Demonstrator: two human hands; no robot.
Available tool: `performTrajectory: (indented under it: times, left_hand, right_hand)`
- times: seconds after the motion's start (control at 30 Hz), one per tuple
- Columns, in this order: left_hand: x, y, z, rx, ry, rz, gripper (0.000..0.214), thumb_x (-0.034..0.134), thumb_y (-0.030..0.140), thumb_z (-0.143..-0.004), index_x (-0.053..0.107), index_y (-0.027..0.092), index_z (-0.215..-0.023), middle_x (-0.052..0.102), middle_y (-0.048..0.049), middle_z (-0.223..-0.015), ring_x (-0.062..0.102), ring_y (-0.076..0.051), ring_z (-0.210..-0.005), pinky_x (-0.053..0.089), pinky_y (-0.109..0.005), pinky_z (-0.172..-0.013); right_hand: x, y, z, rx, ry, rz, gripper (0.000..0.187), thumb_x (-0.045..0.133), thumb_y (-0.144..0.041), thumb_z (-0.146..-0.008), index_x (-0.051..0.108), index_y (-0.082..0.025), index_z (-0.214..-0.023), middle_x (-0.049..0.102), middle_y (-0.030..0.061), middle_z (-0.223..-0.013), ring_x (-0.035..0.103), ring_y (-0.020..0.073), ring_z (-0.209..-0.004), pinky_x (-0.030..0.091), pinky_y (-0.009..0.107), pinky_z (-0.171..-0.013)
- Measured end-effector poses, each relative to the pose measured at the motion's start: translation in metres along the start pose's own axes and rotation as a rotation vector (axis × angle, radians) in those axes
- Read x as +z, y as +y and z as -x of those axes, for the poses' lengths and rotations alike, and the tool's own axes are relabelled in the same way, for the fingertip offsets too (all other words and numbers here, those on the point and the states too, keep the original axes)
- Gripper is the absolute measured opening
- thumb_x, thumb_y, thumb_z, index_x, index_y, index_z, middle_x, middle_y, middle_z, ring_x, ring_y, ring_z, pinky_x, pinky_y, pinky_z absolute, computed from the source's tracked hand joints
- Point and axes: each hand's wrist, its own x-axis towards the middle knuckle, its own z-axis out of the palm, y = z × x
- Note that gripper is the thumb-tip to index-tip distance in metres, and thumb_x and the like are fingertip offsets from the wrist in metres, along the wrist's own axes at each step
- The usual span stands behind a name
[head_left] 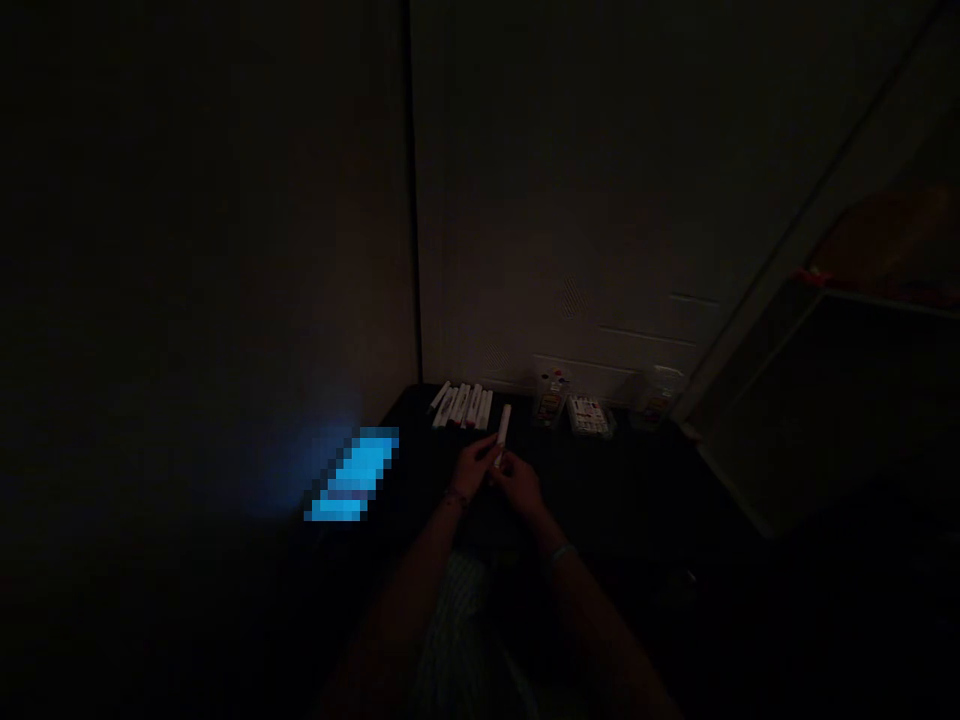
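In dim light, a white marker stands tilted between my two hands over the dark table. My left hand has its fingers closed on the marker's side. My right hand pinches it near its lower end. Just beyond my hands lies a row of several white markers, set side by side. To their right is a clear container with coloured spots at its top. Beside it sits a clear case packed with white markers.
Another clear container stands at the table's back right. A glowing blue screen, blurred into blocks, is at the left edge. Walls close off the back and left. A dark shelf-like unit rises on the right.
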Motion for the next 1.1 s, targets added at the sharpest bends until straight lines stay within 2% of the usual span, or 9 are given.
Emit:
performTrajectory:
  times: [0.23, 0.4, 0.57, 0.67, 0.73, 0.9, 0.97, 1.1]
  left_hand:
    - [-0.001, -0.001, -0.001, -0.02, 0.017, 0.01, 0.045, 0.062, 0.038, -0.064, 0.06, 0.015, -0.103, 0.063, -0.0071, -0.1, 0.057, -0.019, -0.092, 0.042, -0.033, -0.085]
    - [-0.001, -0.001, -0.002, -0.022, 0.048, 0.037, 0.047, 0.063, 0.038, -0.062, 0.059, 0.015, -0.102, 0.064, -0.0057, -0.091, 0.058, -0.017, -0.084, 0.045, -0.029, -0.077]
    - [0.0, -0.001, -0.003, -0.008, 0.073, 0.118, 0.046, 0.06, 0.038, -0.065, 0.055, 0.014, -0.103, 0.062, -0.0073, -0.093, 0.057, -0.017, -0.084, 0.045, -0.029, -0.076]
    - [-0.002, -0.001, -0.002, -0.006, 0.126, 0.143, 0.052, 0.059, 0.037, -0.067, 0.046, 0.016, -0.113, 0.061, -0.0077, -0.095, 0.057, -0.016, -0.087, 0.043, -0.029, -0.08]
    - [-0.003, -0.001, -0.002, 0.0, 0.143, 0.132, 0.056, 0.059, 0.037, -0.067, 0.042, 0.017, -0.116, 0.061, -0.0075, -0.096, 0.057, -0.016, -0.089, 0.041, -0.03, -0.082]
    - [-0.003, 0.0, -0.001, -0.01, 0.075, 0.045, 0.044, 0.057, 0.042, -0.068, 0.05, 0.015, -0.102, 0.063, -0.0064, -0.084, 0.059, -0.016, -0.081, 0.042, -0.03, -0.079]
    - [-0.001, 0.002, 0.001, -0.015, 0.058, 0.015, 0.044, 0.057, 0.043, -0.068, 0.049, 0.016, -0.101, 0.064, -0.0057, -0.082, 0.059, -0.015, -0.079, 0.042, -0.03, -0.078]
    - [0.002, 0.01, 0.007, 0.017, 0.037, -0.047, 0.052, 0.056, 0.04, -0.069, 0.04, 0.02, -0.115, 0.065, -0.0036, -0.087, 0.059, -0.015, -0.083, 0.041, -0.031, -0.082]
  right_hand:
    - [0.0, -0.003, 0.0, -0.005, 0.022, -0.049, 0.027, 0.052, -0.044, -0.072, 0.06, -0.02, -0.08, 0.062, -0.0011, -0.071, 0.054, 0.0105, -0.062, 0.037, 0.019, -0.056]
    - [-0.005, -0.012, 0.003, -0.022, 0.063, -0.111, 0.019, 0.055, -0.039, -0.071, 0.062, -0.024, -0.081, 0.062, -0.0014, -0.068, 0.054, 0.0125, -0.063, 0.038, 0.021, -0.057]
    - [-0.006, -0.016, 0.003, -0.02, 0.099, -0.144, 0.018, 0.054, -0.038, -0.071, 0.062, -0.025, -0.08, 0.061, -0.0021, -0.071, 0.054, 0.013, -0.067, 0.039, 0.022, -0.06]
    - [-0.005, -0.014, 0.002, -0.025, 0.169, -0.18, 0.022, 0.052, -0.04, -0.073, 0.061, -0.023, -0.085, 0.061, -0.001, -0.077, 0.054, 0.0132, -0.071, 0.04, 0.023, -0.065]
    - [-0.007, -0.012, 0.002, -0.046, 0.259, -0.192, 0.025, 0.051, -0.04, -0.074, 0.06, -0.021, -0.089, 0.06, 0.0008, -0.082, 0.053, 0.0141, -0.076, 0.039, 0.025, -0.069]
    - [-0.018, -0.017, 0.009, -0.126, 0.483, -0.137, 0.024, 0.047, -0.035, -0.079, 0.057, -0.019, -0.092, 0.057, 0.0048, -0.089, 0.048, 0.0157, -0.086, 0.036, 0.028, -0.077]
    - [-0.02, -0.021, 0.012, -0.166, 0.492, -0.101, 0.021, 0.047, -0.032, -0.079, 0.057, -0.019, -0.091, 0.057, 0.0047, -0.088, 0.047, 0.0156, -0.086, 0.035, 0.028, -0.077]
    - [-0.019, -0.025, 0.014, -0.243, 0.441, -0.018, 0.016, 0.046, -0.026, -0.08, 0.058, -0.02, -0.088, 0.055, 0.0037, -0.084, 0.045, 0.0159, -0.086, 0.034, 0.029, -0.078]
